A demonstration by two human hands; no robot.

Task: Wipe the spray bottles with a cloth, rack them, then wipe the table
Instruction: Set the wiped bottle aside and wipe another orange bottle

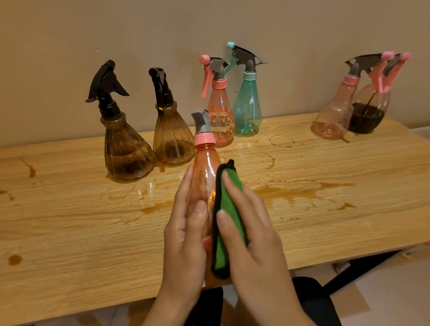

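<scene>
**A:** What are the hands doing?

**B:** The left hand (185, 238) grips the orange bottle (205, 167). Its thumb lies on the front and its fingers go along the far side. The right hand (257, 242) is not closed. Its fingers lie straight on the green cloth (227, 213) and press it against the side of the bottle.

**A:** Where exactly is this bottle?

**B:** It is in the air above the near edge of the desk (56, 217). It leans away from the person, with its pink collar and gray head toward 12 o'clock.

**A:** And around it?

**B:** Seen from the hands, 2 bottles with black heads stand at 11 o'clock: the near brown bottle (124, 153) and, just beside it, the far brown bottle (171, 140). At 12 o'clock the pink bottle (220, 120) and the teal bottle (248, 109) stand close together by the wall (92, 19). At 2 o'clock, well apart, stand the pale pink bottle (334, 114) and, behind it, the bottle with dark liquid (368, 113).

**A:** Is the desk dry?

**B:** No. A brown wet spill (294, 192) spreads from 1 to 3 o'clock, and small brown spots (14, 259) lie at 9 o'clock.
</scene>
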